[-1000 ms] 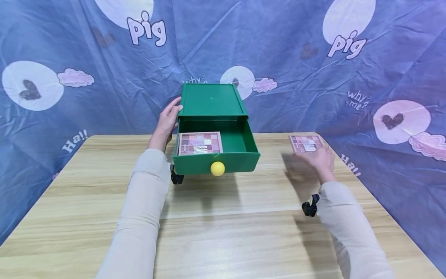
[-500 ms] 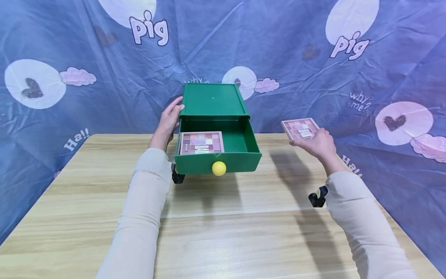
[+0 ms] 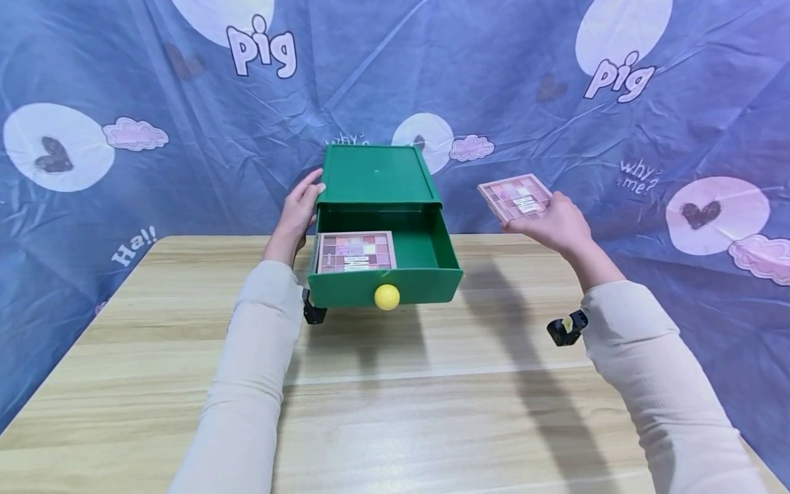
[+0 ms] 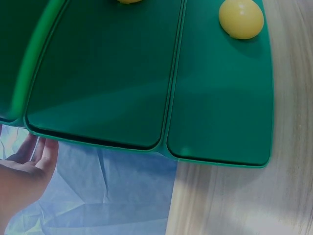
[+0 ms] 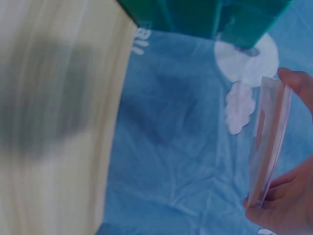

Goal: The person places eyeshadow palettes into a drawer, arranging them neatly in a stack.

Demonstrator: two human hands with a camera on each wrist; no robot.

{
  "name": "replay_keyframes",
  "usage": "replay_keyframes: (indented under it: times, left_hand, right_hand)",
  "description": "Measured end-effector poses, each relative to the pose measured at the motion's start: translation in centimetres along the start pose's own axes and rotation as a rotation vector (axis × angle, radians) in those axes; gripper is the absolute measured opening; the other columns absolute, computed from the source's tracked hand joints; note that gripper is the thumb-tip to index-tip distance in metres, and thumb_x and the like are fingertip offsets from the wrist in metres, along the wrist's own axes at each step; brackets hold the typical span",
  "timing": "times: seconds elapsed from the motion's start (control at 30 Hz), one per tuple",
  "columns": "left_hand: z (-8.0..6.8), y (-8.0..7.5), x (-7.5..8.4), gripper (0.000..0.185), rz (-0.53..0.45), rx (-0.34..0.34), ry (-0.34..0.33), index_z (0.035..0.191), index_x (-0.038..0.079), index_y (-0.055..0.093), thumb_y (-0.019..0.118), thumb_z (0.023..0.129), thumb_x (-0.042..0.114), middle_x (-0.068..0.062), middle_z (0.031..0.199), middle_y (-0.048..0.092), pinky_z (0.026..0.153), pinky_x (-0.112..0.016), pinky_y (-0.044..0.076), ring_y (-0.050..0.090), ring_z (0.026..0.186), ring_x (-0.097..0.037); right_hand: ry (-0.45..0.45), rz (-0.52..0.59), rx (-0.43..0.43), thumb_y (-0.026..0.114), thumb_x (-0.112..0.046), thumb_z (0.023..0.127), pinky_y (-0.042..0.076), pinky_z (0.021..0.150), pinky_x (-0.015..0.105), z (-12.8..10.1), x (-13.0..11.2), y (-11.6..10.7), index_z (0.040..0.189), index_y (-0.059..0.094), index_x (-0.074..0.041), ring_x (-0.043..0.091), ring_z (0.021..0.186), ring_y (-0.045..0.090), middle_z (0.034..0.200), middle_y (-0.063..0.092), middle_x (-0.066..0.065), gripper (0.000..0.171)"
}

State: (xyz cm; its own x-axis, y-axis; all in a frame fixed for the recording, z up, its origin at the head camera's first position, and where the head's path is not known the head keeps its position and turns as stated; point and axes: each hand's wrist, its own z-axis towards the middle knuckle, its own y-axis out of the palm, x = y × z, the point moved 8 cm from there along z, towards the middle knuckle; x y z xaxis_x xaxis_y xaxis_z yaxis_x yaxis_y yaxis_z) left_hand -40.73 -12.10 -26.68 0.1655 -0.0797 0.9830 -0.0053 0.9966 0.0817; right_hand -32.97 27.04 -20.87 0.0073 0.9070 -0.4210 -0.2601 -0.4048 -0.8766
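A green drawer box [image 3: 374, 177] stands at the back of the wooden table [image 3: 395, 384], its drawer [image 3: 432, 274] pulled out, a yellow knob [image 3: 386, 296] on the front. One pink eyeshadow palette [image 3: 355, 252] lies inside at the left. My left hand [image 3: 300, 209] rests with straight fingers against the box's left side [image 4: 98, 73]; the left wrist view shows the hand [image 4: 24, 176] beside the green wall. My right hand [image 3: 555, 223] holds a second pink palette [image 3: 516, 197] in the air, right of the box, seen edge-on [image 5: 266, 142] in the right wrist view.
A blue printed cloth [image 3: 555, 103] hangs close behind the table and down its sides. The table's right edge [image 3: 673, 357] lies under my right forearm. Bare wood spreads in front of the drawer.
My right hand took the second palette off the table at the right, lifted it and carried it left toward the box. The left hand stayed on the box.
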Motion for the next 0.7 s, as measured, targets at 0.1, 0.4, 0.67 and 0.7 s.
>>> replay_keyframes:
  times: [0.1,0.4,0.67,0.7]
  left_hand:
    - [0.1,0.0,0.0,0.045,0.002,0.005,0.002,0.129,0.027,0.042,0.048,0.084,0.028,0.0,0.127,0.038,0.086,-0.038,0.034,0.042,0.102,-0.017]
    - [0.0,0.1,0.0,0.045,0.003,0.003,-0.005,0.129,0.027,0.042,0.048,0.084,0.029,0.0,0.126,0.04,0.086,-0.038,0.033,0.042,0.103,-0.016]
    - [0.0,0.0,-0.1,0.044,0.006,0.005,-0.007,0.129,0.028,0.043,0.048,0.085,0.029,-0.001,0.123,0.042,0.085,-0.037,0.035,0.043,0.101,-0.017]
    - [0.0,0.0,-0.1,0.044,0.008,0.003,-0.005,0.129,0.028,0.042,0.048,0.085,0.029,-0.001,0.125,0.041,0.085,-0.038,0.035,0.043,0.102,-0.016]
  right_hand:
    - [-0.026,0.038,-0.009,0.068,-0.054,0.061,0.036,0.068,0.047,0.0,-1.4,-0.4,0.111,0.036,0.012,0.036,0.082,0.043,0.096,0.045,0.023,0.089]
    - [-0.078,0.166,-0.121,0.069,-0.05,0.062,0.036,0.067,0.038,0.1,-5.1,-0.4,0.117,0.033,0.005,0.029,0.083,0.043,0.097,0.045,0.017,0.085]
    - [-0.146,0.262,-0.173,0.072,-0.04,0.063,0.036,0.075,0.037,-0.1,-8.4,0.5,0.125,0.03,0.004,0.026,0.088,0.044,0.103,0.046,0.015,0.087]
    - [-0.153,0.269,-0.176,0.073,-0.039,0.063,0.035,0.076,0.037,-0.2,-8.8,0.6,0.126,0.029,0.004,0.026,0.089,0.044,0.104,0.046,0.015,0.088]
